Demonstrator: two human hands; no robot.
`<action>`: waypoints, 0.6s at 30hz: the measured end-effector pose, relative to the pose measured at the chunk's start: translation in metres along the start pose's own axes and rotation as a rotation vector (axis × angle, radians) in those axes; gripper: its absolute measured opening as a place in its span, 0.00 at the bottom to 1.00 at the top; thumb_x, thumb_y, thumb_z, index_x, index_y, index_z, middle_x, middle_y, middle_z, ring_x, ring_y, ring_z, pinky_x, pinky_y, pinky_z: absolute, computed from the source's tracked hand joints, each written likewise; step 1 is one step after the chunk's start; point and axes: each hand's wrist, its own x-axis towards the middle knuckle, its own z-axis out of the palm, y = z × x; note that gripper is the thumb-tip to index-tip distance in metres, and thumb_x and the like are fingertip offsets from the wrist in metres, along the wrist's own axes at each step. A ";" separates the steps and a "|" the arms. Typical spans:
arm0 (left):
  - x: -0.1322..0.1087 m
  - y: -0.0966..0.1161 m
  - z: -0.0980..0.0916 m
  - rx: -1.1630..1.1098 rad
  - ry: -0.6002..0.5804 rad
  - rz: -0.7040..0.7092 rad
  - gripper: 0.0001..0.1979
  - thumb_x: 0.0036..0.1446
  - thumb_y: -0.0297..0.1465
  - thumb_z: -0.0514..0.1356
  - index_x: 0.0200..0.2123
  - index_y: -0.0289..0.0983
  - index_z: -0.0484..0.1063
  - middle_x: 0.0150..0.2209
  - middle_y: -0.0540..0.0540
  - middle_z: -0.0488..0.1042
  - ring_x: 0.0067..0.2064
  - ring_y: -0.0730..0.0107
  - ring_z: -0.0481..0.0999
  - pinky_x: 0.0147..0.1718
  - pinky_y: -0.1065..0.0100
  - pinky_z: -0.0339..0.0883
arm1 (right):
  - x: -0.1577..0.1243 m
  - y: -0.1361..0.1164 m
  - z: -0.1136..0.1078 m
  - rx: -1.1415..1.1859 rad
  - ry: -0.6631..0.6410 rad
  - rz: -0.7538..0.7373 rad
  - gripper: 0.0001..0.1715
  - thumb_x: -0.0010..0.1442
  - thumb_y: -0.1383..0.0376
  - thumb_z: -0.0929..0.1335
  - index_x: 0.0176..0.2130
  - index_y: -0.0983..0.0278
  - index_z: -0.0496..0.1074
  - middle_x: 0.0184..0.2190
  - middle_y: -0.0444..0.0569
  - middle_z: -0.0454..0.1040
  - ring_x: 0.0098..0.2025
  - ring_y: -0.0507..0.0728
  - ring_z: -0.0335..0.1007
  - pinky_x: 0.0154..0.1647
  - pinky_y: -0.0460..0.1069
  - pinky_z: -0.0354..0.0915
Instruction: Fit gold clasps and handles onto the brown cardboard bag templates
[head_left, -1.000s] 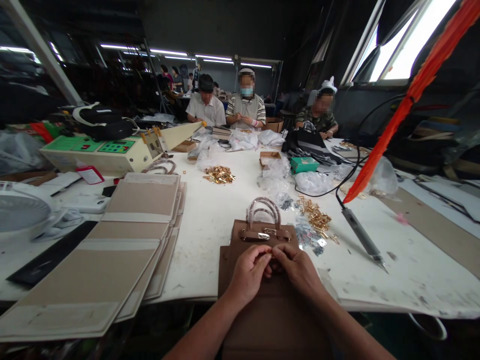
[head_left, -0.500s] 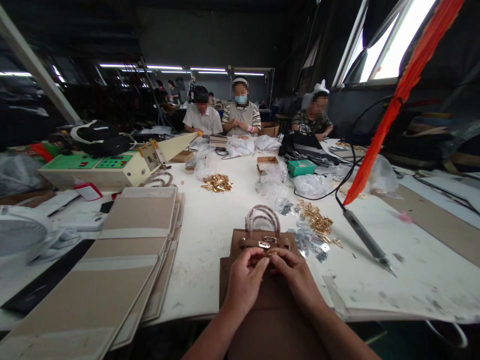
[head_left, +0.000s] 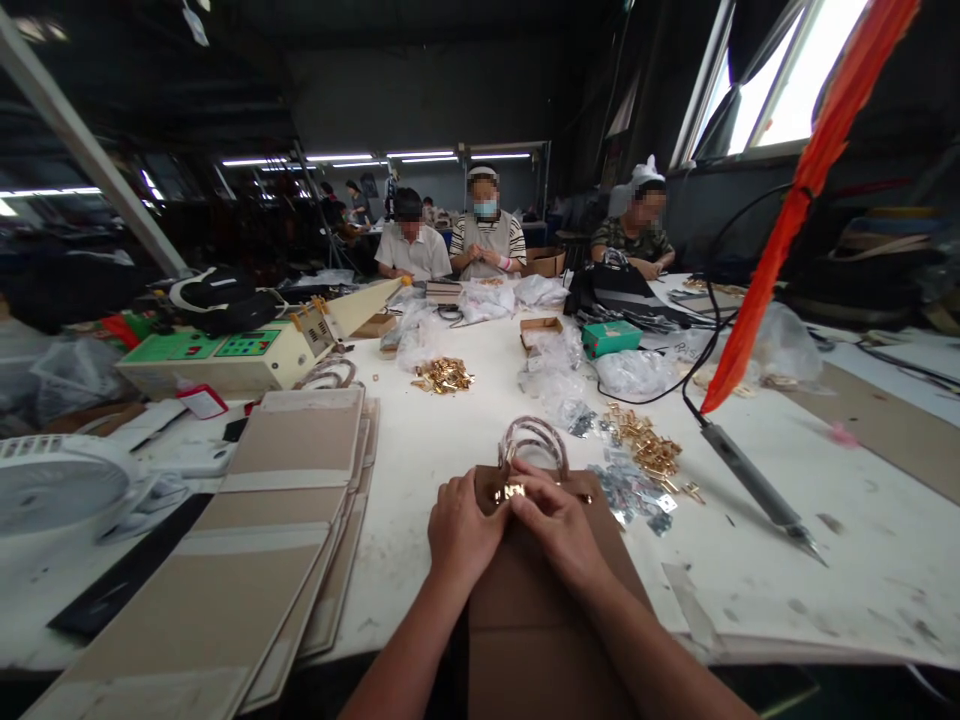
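Observation:
A brown leather handbag [head_left: 540,600] lies flat at the table's near edge, its two looped handles [head_left: 534,440] pointing away from me. My left hand [head_left: 461,530] and my right hand [head_left: 556,522] rest side by side on the bag's upper front. Their fingers are curled and pinch at the small gold clasp [head_left: 513,491] on the bag's strap. The right hand covers most of the strap.
Gold metal fittings [head_left: 651,452] and silvery parts lie right of the bag. A pen-like corded tool [head_left: 757,488] lies further right. Stacked tan panels [head_left: 262,520] lie left, behind them a green-topped machine [head_left: 225,355]. Three people sit working at the far end.
Both hands have slid forward up the bag onto the clasp and strap. The camera has tilted so the bag sits higher and closer in view.

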 end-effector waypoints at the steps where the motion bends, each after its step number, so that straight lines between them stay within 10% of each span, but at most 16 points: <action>1: 0.002 0.001 -0.001 0.000 0.002 0.010 0.20 0.58 0.44 0.62 0.50 0.39 0.72 0.46 0.39 0.76 0.51 0.48 0.72 0.47 0.57 0.66 | 0.003 -0.005 0.002 0.063 -0.021 0.005 0.19 0.61 0.50 0.73 0.45 0.58 0.82 0.63 0.52 0.70 0.64 0.66 0.65 0.68 0.59 0.58; 7: 0.007 0.003 -0.007 -0.349 0.041 -0.004 0.05 0.56 0.33 0.62 0.36 0.40 0.70 0.39 0.42 0.75 0.44 0.52 0.74 0.44 0.58 0.64 | -0.005 -0.027 -0.004 0.150 -0.229 0.079 0.21 0.62 0.49 0.72 0.47 0.60 0.80 0.47 0.51 0.81 0.52 0.65 0.75 0.59 0.58 0.67; 13: 0.009 0.008 -0.012 -1.029 -0.111 -0.214 0.17 0.51 0.41 0.70 0.39 0.39 0.71 0.36 0.48 0.80 0.39 0.62 0.77 0.40 0.66 0.66 | -0.018 -0.006 -0.049 -0.308 0.028 0.024 0.18 0.64 0.51 0.70 0.46 0.59 0.78 0.53 0.52 0.78 0.56 0.66 0.72 0.61 0.59 0.65; 18: 0.017 0.011 -0.011 -1.501 -0.411 -0.423 0.19 0.53 0.42 0.69 0.42 0.34 0.76 0.36 0.44 0.82 0.39 0.57 0.81 0.42 0.61 0.71 | 0.001 -0.004 -0.074 -0.627 0.001 -0.181 0.13 0.67 0.57 0.67 0.47 0.59 0.76 0.60 0.52 0.73 0.61 0.63 0.68 0.64 0.57 0.62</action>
